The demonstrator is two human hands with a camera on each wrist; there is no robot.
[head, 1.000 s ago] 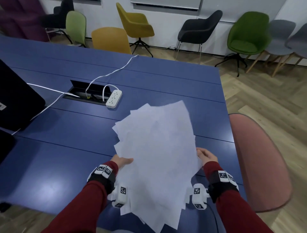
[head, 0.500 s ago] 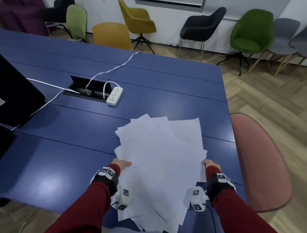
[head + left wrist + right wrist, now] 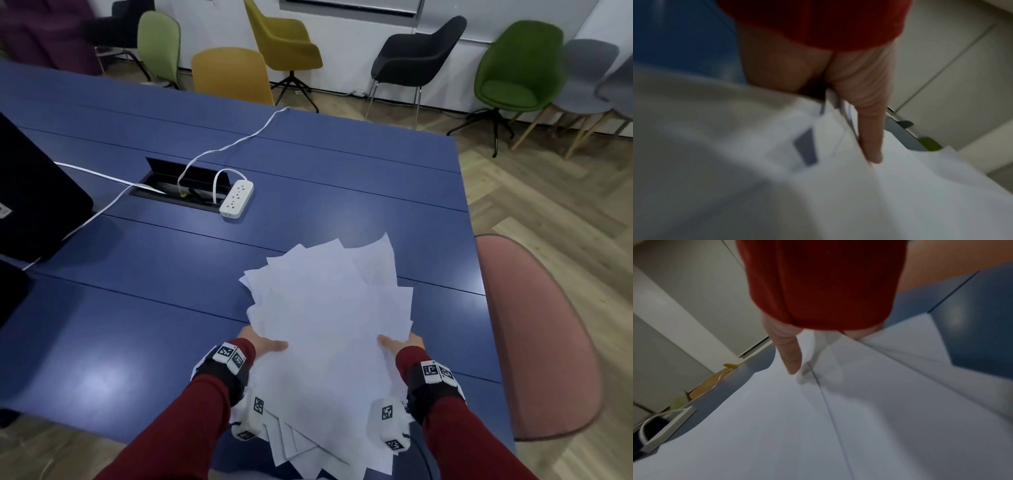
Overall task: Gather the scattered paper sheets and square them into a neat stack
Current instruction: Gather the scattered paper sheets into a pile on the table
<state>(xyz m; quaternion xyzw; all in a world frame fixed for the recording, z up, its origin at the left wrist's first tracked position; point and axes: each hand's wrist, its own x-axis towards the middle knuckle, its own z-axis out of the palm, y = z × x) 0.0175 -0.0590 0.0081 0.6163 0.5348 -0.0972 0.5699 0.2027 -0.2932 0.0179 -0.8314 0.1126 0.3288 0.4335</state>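
A person in red sleeves holds a loose, fanned bundle of white paper sheets (image 3: 329, 329) above the near right part of a blue table (image 3: 137, 325), the corners splayed out at different angles and the near ends hanging past the table's near edge. The left hand (image 3: 262, 344) grips the bundle's left edge, thumb laid on top of the sheets and the fingers hidden beneath; the left wrist view shows that thumb (image 3: 863, 116) pressed down on the layered edges. The right hand (image 3: 399, 342) grips the right edge the same way, thumb on top, and the right wrist view shows its thumb (image 3: 789, 356) resting on the top sheet. A white power strip (image 3: 236, 199) lies far left of the papers beside an open cable hatch (image 3: 178, 185). A pink chair (image 3: 534, 342) stands just right of the table, and more chairs line the far wall.
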